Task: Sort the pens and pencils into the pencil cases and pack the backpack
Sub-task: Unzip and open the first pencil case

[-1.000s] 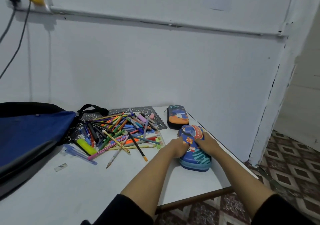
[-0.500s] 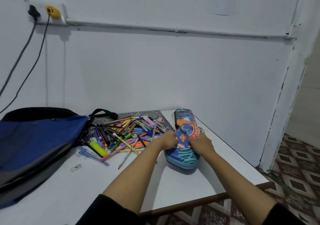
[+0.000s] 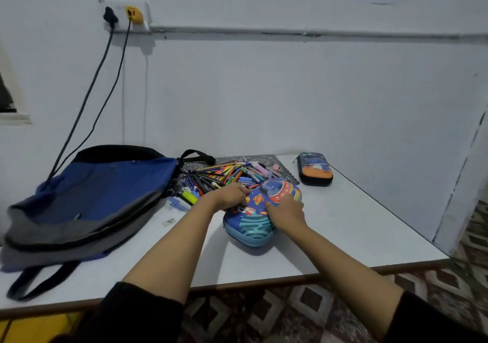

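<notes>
Now that my left hand (image 3: 232, 195) and right hand (image 3: 286, 210), both gripping the rocket-print pencil case (image 3: 253, 228), bring it away from the orange pencil case (image 3: 315, 169) to the pen pile (image 3: 227, 172), I judge unzipping comes next.

A blue space-print pencil case (image 3: 253, 226) lies closed against the heap of pens and pencils (image 3: 227, 173). A darker pencil case (image 3: 315, 169) lies apart at the right. The blue backpack (image 3: 100, 192) lies flat at the left.

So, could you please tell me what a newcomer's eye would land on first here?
Probably the bright heap of pens and pencils at the back of the table, beside the blue backpack on the left. Then the left hand and right hand holding the space-print pencil case in front.
</notes>
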